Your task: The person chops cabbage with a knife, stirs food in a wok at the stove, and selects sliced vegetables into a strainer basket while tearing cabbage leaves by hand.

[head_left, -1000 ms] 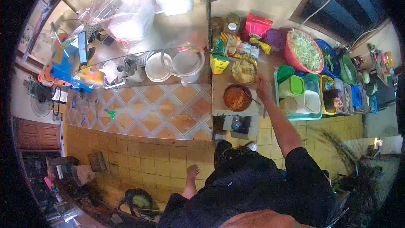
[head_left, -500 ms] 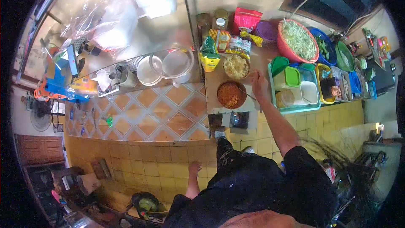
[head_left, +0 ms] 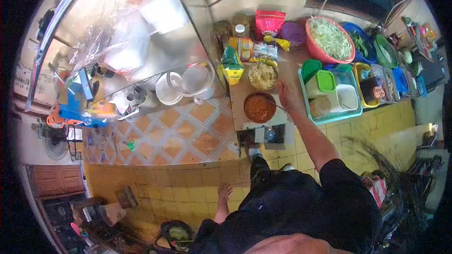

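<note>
My right hand (head_left: 288, 98) reaches over the counter, its fingers drawn together at the right rim of a bowl of pale yellow mash (head_left: 262, 75). Whether the fingertips grip that rim or something small is too unclear to make out. Just below, a bowl of red-orange paste (head_left: 259, 107) has a spoon in it, its handle pointing right, under my hand. My left hand (head_left: 225, 191) hangs low above the yellow floor, away from the counter, fingers apart and holding nothing.
Right of my hand stands a turquoise tray (head_left: 332, 116) of plastic tubs. Behind it is a red basin of shredded vegetable (head_left: 331, 40). Packets and jars, including a pink bag (head_left: 270, 23), line the back. At left, a glass case stands beside a tiled counter (head_left: 186, 137).
The whole view has tilted and shifted slightly. My left hand's fingers show more spread. My right hand stays at the rim of the mash bowl.
</note>
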Action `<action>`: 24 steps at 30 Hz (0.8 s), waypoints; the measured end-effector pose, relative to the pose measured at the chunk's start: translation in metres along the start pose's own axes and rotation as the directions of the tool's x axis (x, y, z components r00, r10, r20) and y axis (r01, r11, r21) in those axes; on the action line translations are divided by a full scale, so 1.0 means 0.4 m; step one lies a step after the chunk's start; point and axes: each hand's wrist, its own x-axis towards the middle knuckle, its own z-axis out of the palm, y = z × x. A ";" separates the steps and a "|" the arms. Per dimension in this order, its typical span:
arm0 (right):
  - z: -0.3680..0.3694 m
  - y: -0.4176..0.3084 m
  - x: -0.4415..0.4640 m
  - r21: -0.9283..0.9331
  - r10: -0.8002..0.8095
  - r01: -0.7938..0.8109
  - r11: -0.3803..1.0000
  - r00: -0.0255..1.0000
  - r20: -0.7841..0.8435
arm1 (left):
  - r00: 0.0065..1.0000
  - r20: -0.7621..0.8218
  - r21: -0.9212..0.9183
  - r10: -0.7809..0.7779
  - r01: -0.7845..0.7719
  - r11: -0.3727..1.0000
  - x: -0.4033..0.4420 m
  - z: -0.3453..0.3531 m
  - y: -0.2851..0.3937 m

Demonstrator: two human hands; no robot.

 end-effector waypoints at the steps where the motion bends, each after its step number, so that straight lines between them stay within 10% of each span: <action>1: -0.015 -0.018 0.005 0.002 -0.007 0.007 1.000 1.000 0.003 | 0.996 0.093 -0.011 -0.011 0.012 1.000 0.030 -0.017 0.007; 3: -0.057 -0.077 0.022 -0.001 0.260 -0.265 0.964 0.947 0.190 | 0.982 0.186 -0.026 -0.010 0.015 1.000 0.034 -0.018 0.023; 5: 0.038 0.015 -0.003 0.001 0.096 -0.096 0.995 0.995 -0.028 | 0.985 0.173 0.064 0.021 -0.033 0.997 -0.005 0.021 0.069; 8: 0.129 0.116 -0.039 -0.021 -0.025 0.020 1.000 0.969 -0.248 | 0.593 0.805 -0.273 0.019 0.342 0.899 0.080 -0.012 0.080; 9: 0.120 0.103 -0.042 -0.012 0.001 -0.004 1.000 0.969 -0.249 | 0.853 0.522 -0.168 0.031 0.067 0.984 0.070 -0.012 0.089; 11: 0.062 0.043 -0.031 0.167 0.251 -0.234 0.958 0.964 -0.089 | 0.993 0.115 0.046 -0.007 0.001 0.999 0.038 0.038 0.120; 12: 0.033 0.009 -0.021 0.295 0.432 -0.443 0.847 0.896 0.105 | 0.997 0.071 0.072 -0.015 0.010 0.997 0.030 0.056 0.134; 15: 0.046 -0.011 -0.024 0.148 0.155 -0.132 0.980 0.976 -0.151 | 1.000 0.028 0.113 0.007 -0.010 0.994 0.018 0.085 0.153; 24: 0.084 0.010 -0.030 0.175 0.280 -0.274 0.946 0.960 -0.011 | 0.995 0.077 0.131 0.060 -0.069 0.989 0.050 0.065 0.149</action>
